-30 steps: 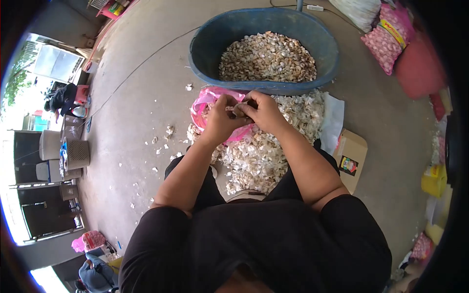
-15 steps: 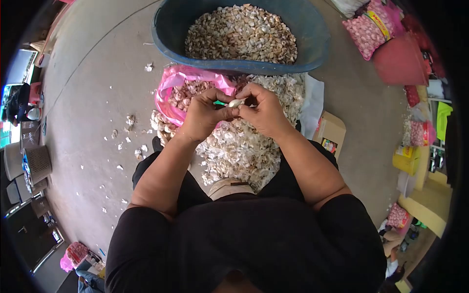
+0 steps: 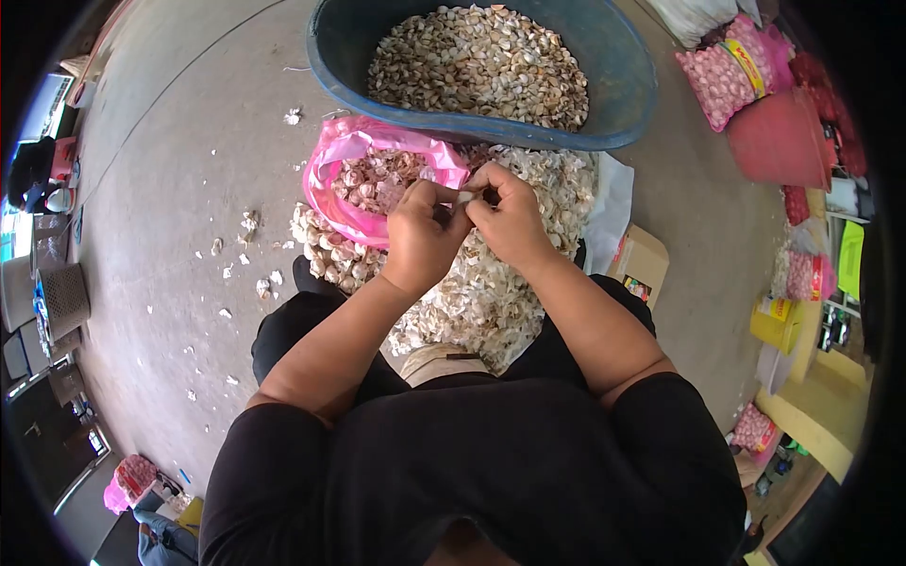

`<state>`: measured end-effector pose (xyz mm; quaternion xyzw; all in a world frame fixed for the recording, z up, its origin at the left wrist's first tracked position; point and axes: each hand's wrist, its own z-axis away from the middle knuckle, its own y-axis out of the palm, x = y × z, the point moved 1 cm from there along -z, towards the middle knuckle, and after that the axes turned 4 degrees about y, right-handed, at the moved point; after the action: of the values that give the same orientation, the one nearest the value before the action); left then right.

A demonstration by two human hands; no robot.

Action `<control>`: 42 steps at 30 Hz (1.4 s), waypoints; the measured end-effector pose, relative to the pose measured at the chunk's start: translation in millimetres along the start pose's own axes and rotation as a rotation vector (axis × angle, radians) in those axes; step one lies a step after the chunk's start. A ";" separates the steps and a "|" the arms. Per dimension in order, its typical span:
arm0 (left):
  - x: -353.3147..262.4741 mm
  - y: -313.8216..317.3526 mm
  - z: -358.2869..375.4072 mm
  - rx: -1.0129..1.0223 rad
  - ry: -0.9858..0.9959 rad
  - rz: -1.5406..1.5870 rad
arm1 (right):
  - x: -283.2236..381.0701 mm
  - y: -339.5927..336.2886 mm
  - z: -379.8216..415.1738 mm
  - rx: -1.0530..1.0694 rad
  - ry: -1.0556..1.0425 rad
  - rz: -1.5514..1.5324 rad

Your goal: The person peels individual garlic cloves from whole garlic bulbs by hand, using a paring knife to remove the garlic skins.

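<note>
My left hand (image 3: pixel 422 236) and my right hand (image 3: pixel 511 219) meet over the heap of garlic skins, their fingertips pinched together. Between them is a small pale garlic clove (image 3: pixel 464 197), mostly covered by the fingers. Just beyond my left hand lies a pink plastic bag (image 3: pixel 326 179) holding reddish garlic pieces (image 3: pixel 376 177). Whole garlic bulbs (image 3: pixel 326 247) are piled at the bag's near left side. Dry white garlic skins (image 3: pixel 472 307) spread below my hands and to the right. Past the bag, a large blue tub (image 3: pixel 623 90) contains many loose cloves (image 3: pixel 481 66).
A flattened cardboard piece (image 3: pixel 644 259) and a white sheet (image 3: pixel 612 200) lie right of the skins. Farther right are a mesh sack of garlic (image 3: pixel 719 80) and a red tub (image 3: pixel 779 137). Skin scraps (image 3: pixel 248 224) dot the floor at left. A person's leg (image 3: pixel 165 542) shows lower left.
My fingers have closed in around the clove, which now shows less. My left hand has turned and shifted slightly right. The tub appears a little lower and farther right in view.
</note>
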<state>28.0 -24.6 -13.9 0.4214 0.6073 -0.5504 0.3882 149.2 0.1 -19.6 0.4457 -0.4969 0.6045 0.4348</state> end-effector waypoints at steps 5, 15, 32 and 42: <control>2.6 4.1 0.6 -0.025 -0.113 0.055 | 1.7 -2.8 -0.1 -0.001 0.019 -0.015; -7.6 -0.8 -11.1 0.024 -0.144 0.218 | 6.7 -17.3 0.0 0.131 0.293 -0.402; -0.4 -18.0 -28.3 0.454 -0.160 0.214 | 0.1 -27.7 -0.4 0.381 -0.040 0.288; -8.7 -5.2 -13.9 0.155 -0.453 0.652 | 6.9 -22.0 5.5 0.312 -0.029 -0.193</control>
<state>26.0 -11.7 -2.7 0.4880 0.2978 -0.5214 0.6335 169.5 -1.9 -7.6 0.5619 -0.3584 0.6232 0.4091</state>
